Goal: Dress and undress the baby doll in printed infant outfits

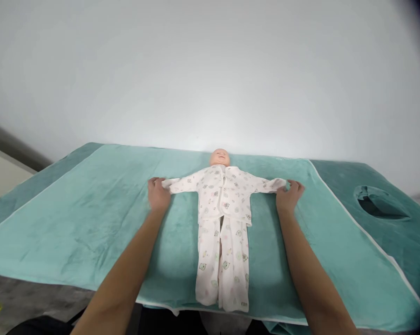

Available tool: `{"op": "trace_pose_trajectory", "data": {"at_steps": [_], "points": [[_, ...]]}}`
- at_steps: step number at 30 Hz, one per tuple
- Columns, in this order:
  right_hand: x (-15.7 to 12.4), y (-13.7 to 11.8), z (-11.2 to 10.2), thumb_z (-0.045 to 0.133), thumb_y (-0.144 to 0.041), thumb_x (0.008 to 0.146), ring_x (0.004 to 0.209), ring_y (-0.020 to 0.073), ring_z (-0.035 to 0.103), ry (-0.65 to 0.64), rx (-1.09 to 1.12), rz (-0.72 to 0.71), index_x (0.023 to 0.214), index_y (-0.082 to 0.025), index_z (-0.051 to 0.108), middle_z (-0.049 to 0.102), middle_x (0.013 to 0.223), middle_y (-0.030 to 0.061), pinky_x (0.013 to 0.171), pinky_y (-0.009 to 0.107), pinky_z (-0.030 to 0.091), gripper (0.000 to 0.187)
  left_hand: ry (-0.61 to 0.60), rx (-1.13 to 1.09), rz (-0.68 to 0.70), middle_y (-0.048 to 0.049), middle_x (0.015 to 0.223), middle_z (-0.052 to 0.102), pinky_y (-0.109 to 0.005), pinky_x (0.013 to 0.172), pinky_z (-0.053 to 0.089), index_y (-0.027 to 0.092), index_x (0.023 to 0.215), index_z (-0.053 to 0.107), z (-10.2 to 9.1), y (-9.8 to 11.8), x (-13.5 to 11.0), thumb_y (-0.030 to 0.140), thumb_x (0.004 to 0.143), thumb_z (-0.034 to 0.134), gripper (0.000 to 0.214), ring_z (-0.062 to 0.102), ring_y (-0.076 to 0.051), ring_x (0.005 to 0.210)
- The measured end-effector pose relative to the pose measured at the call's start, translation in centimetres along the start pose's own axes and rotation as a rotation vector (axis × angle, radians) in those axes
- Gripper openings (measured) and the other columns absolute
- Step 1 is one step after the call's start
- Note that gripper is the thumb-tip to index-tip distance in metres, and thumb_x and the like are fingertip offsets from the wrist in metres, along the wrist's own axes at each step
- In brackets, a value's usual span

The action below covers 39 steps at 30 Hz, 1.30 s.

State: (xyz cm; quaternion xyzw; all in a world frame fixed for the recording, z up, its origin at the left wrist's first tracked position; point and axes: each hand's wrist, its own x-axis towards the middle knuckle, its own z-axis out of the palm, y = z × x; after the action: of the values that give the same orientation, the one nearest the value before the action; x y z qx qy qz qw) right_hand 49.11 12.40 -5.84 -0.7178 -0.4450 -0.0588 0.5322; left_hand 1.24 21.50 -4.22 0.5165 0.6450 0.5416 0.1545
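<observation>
A baby doll (220, 157) lies on its back, its head toward the wall. It wears a white long-sleeved baby top (210, 195) printed with small animals, and matching trousers (207, 265) below. Both sleeves are stretched straight out to the sides. My left hand (159, 193) pinches the end of the left-side sleeve, and my right hand (289, 193) grips the end of the right-side one. The doll's own hands are hidden in the sleeves or behind my fingers.
Beneath the doll a light green sheet (91, 223) with a white edge covers a bed (342, 174). An oval face hole (381, 204) opens in the bed cover at the right. A pale wall (210, 74) stands directly behind. Grey floor (28, 298) shows at the lower left.
</observation>
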Motion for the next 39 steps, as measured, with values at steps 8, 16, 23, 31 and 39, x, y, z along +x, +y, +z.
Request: {"op": "trace_pose_trajectory", "data": {"at_steps": [8,16,23,31,39], "points": [[-0.7,-3.0,-1.0,0.048,-0.030,0.083,0.102,0.0274,0.055,-0.205,-0.297,0.059,0.097,-0.018,0.069,0.065,0.106,0.0131,0.094,0.045,0.041,0.028,-0.063,0.213,0.387,-0.0111,0.128,0.057,-0.044,0.107,0.042,0.020,0.112,0.063,0.4,2.4,-1.6,0.011,0.085,0.049,0.032,0.051,-0.027,0.126],[0.1,-17.0,2.4,0.045,-0.044,0.088,0.076,0.0218,0.057,-0.456,0.104,-0.022,0.077,-0.023,0.059,0.065,0.080,0.0062,0.067,0.033,0.044,0.028,-0.517,0.092,0.324,-0.0062,0.104,0.070,-0.033,0.084,0.048,0.023,0.107,0.070,10.8,13.2,-1.4,0.033,0.095,0.050,0.025,0.063,-0.020,0.092],[0.9,-17.7,9.3,0.055,-0.050,0.086,0.066,0.0197,0.051,-0.748,-0.154,0.071,0.075,-0.024,0.049,0.063,0.074,0.0034,0.062,0.031,0.034,0.029,-0.688,0.171,0.288,-0.0034,0.095,0.072,-0.033,0.070,0.041,0.023,0.090,0.068,11.9,15.5,-2.3,0.035,0.093,0.052,0.020,0.063,-0.021,0.084],[0.4,-16.8,9.7,0.057,-0.037,0.084,0.065,0.0141,0.048,-0.623,0.349,0.150,0.070,-0.021,0.057,0.056,0.067,-0.0033,0.064,0.027,0.036,0.022,-0.638,-0.031,0.273,-0.0034,0.093,0.069,-0.032,0.076,0.044,0.021,0.086,0.066,11.4,15.4,-2.0,0.018,0.090,0.052,0.014,0.061,-0.018,0.084],[0.5,-16.3,10.6,0.067,-0.043,0.081,0.061,0.0126,0.045,-0.669,0.655,0.305,0.077,-0.022,0.067,0.053,0.063,-0.0042,0.060,0.027,0.037,0.022,-0.741,-0.360,-0.035,-0.0035,0.088,0.073,-0.030,0.076,0.046,0.020,0.085,0.074,12.0,15.4,-2.1,0.028,0.084,0.063,0.013,0.064,-0.018,0.083]]}}
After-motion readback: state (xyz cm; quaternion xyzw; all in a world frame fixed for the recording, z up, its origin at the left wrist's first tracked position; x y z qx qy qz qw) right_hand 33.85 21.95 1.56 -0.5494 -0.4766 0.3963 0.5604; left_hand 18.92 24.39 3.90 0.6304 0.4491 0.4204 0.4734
